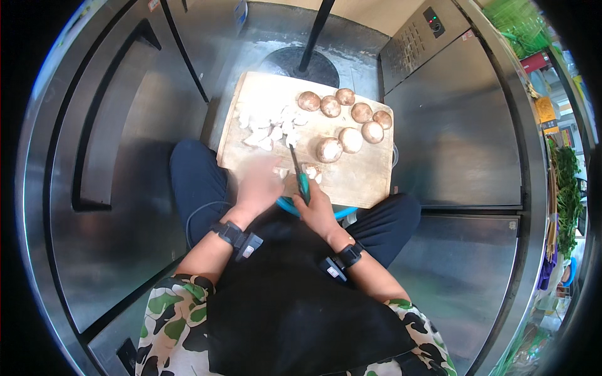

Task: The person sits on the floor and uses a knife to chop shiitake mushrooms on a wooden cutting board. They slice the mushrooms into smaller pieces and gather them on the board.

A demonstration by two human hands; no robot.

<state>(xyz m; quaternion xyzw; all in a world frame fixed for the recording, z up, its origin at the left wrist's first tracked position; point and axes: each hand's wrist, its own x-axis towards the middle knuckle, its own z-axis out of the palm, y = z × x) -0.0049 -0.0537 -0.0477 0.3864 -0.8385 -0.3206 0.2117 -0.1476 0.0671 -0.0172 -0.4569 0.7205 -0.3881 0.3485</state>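
A wooden cutting board (355, 181) lies before me, over a blue rim (347, 213). My right hand (318, 209) grips a knife by its green handle (304, 187), the dark blade pointing away from me. Just right of the blade sits a mushroom piece (311, 170). My left hand (258, 181) is motion-blurred at the board's near left edge, beside a small pale piece (281, 172); whether it holds anything cannot be made out. Pale cut mushroom pieces (269, 132) are heaped at the board's left, partly washed out by glare. Several whole brown-capped mushrooms (350, 140) stand on the right half.
Stainless-steel cabinet doors rise at my left (150, 141) and right (465, 127). Beyond the board, a black pole (316, 35) stands on a round base (324, 77). Leafy greens (566, 197) and packages line the far right. My knees flank the board.
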